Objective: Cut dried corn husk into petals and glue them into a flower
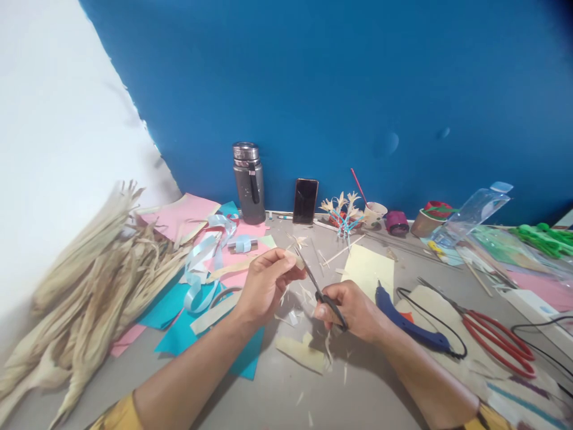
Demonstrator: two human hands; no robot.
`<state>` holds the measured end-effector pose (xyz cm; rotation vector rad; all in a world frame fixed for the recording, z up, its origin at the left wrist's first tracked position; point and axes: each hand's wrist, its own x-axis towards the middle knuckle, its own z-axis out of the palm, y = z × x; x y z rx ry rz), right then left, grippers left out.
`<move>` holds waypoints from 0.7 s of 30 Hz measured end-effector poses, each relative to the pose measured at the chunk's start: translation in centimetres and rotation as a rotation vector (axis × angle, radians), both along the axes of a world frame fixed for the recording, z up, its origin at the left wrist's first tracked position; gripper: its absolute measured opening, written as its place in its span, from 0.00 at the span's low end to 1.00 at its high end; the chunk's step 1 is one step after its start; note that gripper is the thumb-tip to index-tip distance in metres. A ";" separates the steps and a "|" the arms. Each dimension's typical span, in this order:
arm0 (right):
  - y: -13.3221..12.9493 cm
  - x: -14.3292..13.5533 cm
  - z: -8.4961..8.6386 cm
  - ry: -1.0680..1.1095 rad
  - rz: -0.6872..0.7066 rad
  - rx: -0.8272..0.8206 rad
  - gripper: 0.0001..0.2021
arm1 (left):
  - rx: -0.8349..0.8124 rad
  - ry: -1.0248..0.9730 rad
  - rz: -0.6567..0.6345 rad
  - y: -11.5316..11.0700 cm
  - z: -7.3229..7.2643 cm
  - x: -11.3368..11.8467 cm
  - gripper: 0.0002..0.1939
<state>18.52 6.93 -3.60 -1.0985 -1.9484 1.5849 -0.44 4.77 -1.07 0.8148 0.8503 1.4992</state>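
Observation:
My left hand (267,282) is pinched on a small pale piece of corn husk (293,258). My right hand (351,306) grips black-handled scissors (330,303), their blades pointing up and left against the husk piece. How far apart the blades are is hard to make out. Below the hands, a larger flat husk piece (301,353) lies on the grey table among thin scraps. Behind them stands a bunch of husk flowers (342,209) with light blue stems.
Dried corn husks (85,286) pile up at left, beside coloured paper (244,358) and blue ribbon (193,286). A flask (249,185) and phone (305,201) stand at the back. At right lie a blue glue gun (409,325), red-handled scissors (499,343) and a plastic bottle (474,212).

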 end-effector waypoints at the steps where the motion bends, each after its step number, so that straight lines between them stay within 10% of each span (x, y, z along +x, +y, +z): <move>1: 0.0 0.0 0.0 -0.002 -0.003 -0.005 0.24 | 0.002 0.005 -0.005 0.0 0.0 -0.1 0.08; 21: 0.2 0.5 -0.2 0.028 0.145 0.003 0.30 | 0.023 0.253 -0.100 0.2 0.0 -1.5 0.06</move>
